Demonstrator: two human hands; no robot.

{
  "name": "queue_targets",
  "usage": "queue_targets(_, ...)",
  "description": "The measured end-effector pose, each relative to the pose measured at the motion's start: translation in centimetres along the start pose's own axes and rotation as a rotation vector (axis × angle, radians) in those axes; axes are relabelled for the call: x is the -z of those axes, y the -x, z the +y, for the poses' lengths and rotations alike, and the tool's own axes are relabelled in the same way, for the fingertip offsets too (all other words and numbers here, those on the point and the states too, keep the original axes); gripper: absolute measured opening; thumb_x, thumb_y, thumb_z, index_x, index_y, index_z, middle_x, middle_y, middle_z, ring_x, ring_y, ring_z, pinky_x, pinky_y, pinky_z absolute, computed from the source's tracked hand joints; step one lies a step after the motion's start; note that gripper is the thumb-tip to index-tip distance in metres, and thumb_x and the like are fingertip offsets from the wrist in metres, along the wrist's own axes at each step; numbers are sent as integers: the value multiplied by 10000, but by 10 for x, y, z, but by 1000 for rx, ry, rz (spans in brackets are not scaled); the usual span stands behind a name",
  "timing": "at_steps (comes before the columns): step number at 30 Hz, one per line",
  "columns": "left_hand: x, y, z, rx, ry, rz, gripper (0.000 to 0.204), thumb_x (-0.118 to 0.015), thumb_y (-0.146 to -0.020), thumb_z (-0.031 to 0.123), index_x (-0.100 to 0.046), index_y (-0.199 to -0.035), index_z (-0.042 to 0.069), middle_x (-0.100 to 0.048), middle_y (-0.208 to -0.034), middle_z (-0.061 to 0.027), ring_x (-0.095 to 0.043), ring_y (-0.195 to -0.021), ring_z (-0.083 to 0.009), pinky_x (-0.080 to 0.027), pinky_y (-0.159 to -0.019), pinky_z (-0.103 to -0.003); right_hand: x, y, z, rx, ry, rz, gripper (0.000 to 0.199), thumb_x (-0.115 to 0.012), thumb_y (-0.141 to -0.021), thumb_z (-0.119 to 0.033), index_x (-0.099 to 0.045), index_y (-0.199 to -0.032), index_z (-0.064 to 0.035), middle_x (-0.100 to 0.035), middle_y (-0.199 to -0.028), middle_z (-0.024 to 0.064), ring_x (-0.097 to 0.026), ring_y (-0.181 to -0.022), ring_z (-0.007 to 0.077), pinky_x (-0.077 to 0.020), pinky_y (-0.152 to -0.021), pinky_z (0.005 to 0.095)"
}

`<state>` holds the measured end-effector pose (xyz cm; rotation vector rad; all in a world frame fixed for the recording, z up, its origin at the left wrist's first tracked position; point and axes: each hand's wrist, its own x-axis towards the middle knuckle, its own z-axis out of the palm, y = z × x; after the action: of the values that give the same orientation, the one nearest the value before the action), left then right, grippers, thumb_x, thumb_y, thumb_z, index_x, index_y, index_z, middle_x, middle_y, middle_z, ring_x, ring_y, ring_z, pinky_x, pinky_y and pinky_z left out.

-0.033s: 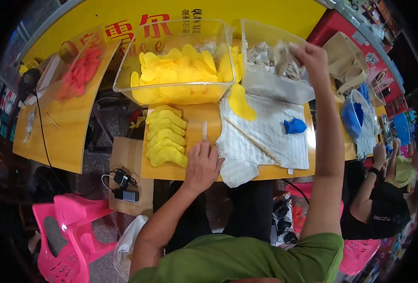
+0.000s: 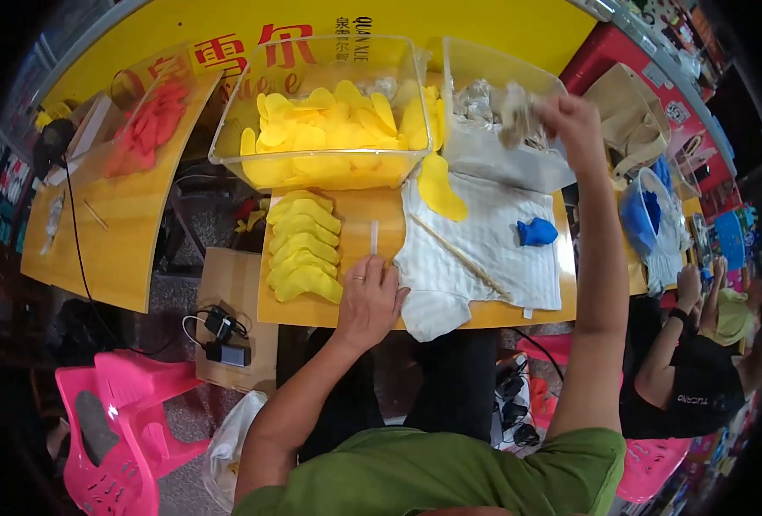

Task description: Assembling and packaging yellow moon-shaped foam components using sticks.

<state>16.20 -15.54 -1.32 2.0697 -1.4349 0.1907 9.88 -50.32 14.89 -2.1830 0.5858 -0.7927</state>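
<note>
My right hand (image 2: 573,125) is closed on a limp grey-beige piece (image 2: 515,116), lifted over the clear plastic bin (image 2: 510,168) at the far right of the table. Crumpled bundles (image 2: 477,99) of similar colour lie in that bin. My left hand (image 2: 369,303) rests flat at the table's near edge, fingers stretched forward, tips at the end of a thin whitish strip (image 2: 375,238). Left of it lies an overlapping row of yellow padded pieces (image 2: 303,249). To its right, a white cloth (image 2: 493,206) carries a thin wooden stick (image 2: 460,256), a blue fish-shaped piece (image 2: 536,231) and a yellow curved piece (image 2: 439,187).
A large clear bin (image 2: 329,172) of yellow pieces stands at the back. Red pieces (image 2: 150,125) lie on the left table (image 2: 97,224). A blue basin (image 2: 641,211) and a co-worker (image 2: 686,361) are at the right. Pink chairs (image 2: 131,421) stand on the floor.
My right hand has moved slightly right and nearer, drawing the grey-beige piece toward the bin's near side. My left hand stays in place.
</note>
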Motion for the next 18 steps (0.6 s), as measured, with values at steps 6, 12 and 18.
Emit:
queue_targets(6,-5,2,-1,-22,79,-2,304,-669,-745,152,-523,-973,17,-474,-1036,-167,-462,-1029,-353,-372,-859,-445,-25,80,-6,96,162,-451,128,-655,-799,-12,-573,-707,22,-544,-645,-15,-471,-597,47,-373,-520,215)
queue_targets(12,-4,3,-6,-11,95,0,269,-659,-755,168,-513,-928,21,-471,-1022,-161,-461,-1023,-336,-364,-861,-433,-44,47,-41,46,219,-617,122,-629,-853,-95,-596,-791,5,-546,-667,-10,-498,-621,50,-407,-540,227)
queue_targets(18,-2,2,-8,-20,59,-19,287,-658,-756,215,-526,-925,23,-479,-1016,-147,-460,-1038,-308,-348,-909,-413,-37,34,-52,-78,296,-465,116,-615,-868,-98,-607,-810,3,-557,-678,-7,-502,-614,55,-423,-542,223)
